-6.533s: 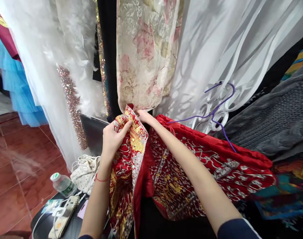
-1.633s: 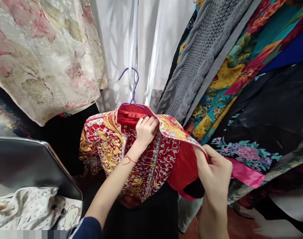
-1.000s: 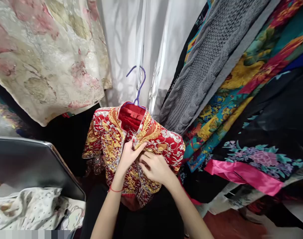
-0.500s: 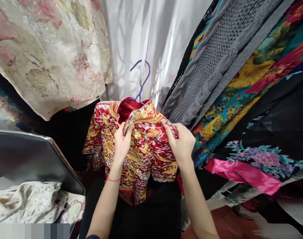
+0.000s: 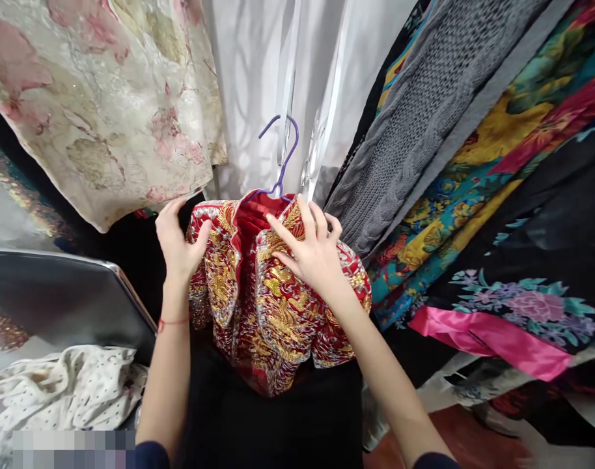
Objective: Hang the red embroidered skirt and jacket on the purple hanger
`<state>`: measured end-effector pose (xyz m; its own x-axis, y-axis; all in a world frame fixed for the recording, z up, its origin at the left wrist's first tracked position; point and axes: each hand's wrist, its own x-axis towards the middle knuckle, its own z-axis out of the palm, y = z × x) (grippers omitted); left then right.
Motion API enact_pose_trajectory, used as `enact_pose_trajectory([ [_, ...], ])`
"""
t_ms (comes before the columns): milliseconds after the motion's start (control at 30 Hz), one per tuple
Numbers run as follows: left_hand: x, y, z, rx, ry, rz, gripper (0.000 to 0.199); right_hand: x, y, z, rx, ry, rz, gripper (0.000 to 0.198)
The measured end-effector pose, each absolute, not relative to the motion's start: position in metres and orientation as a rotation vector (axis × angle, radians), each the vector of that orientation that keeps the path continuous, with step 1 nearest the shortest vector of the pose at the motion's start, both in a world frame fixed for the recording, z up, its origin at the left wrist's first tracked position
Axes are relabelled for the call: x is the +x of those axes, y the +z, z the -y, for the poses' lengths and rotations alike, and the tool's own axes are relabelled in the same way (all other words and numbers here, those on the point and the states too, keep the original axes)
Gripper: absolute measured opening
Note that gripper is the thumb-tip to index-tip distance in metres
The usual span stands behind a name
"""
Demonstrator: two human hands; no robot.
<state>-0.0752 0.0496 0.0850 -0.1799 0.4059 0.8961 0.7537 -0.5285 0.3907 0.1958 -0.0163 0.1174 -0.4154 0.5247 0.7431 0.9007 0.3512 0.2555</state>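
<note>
Head view: I see the red-and-gold jacket (image 5: 282, 309) mid-scene, the purple hanger (image 5: 291, 153) in its neck, its near hem over black cloth (image 5: 278, 426), the front edges parted. The left hand (image 5: 176, 244) is at the left shoulder, thumb and fingers apart; the right hand (image 5: 318, 257) spreads its fingers over the collar's right side, pinching nothing I can see. I judge this step as straightening the jacket on its hanger; the next move calls for light, even handling of both front edges.

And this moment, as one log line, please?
left hand: open, at red jacket; right hand: open, over its front; jacket: on purple hanger
</note>
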Motion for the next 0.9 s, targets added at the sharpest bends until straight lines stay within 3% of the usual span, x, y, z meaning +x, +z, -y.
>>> enact_pose_trajectory([
  [67,-0.090,0.103,-0.074,-2.145,-1.486,1.321,0.048,0.192,0.119,0.002,-1.293,-0.835,2.059,0.050],
  [133,-0.099,0.110,-0.087,-2.339,-1.333,1.342,0.039,0.196,0.119,-0.011,-1.299,-0.788,2.058,0.032],
  [233,-0.105,0.112,-0.081,-2.320,-1.322,1.368,0.029,0.209,0.120,-0.023,-1.237,-0.756,2.079,0.009],
  [300,-0.106,0.115,-0.066,-2.212,-1.390,1.353,0.029,0.213,0.125,-0.027,-1.222,-0.737,2.030,0.006],
  [500,-0.107,0.129,-0.052,-2.064,-1.449,1.559,0.036,0.199,0.126,-0.033,-1.213,-0.658,1.698,0.018],
  [700,-0.103,0.111,-0.059,-2.213,-1.320,1.890,0.051,0.196,0.098,-0.035,-1.274,-0.719,1.922,0.038],
  [800,-0.089,0.086,-0.034,-2.024,-1.466,1.717,0.042,0.202,0.093,-0.026,-1.235,-0.721,1.929,0.048],
  [900,-0.068,0.035,-0.004,-1.697,-1.716,1.402,0.055,0.207,0.070,-0.013,-1.174,-0.657,1.862,0.044],
])
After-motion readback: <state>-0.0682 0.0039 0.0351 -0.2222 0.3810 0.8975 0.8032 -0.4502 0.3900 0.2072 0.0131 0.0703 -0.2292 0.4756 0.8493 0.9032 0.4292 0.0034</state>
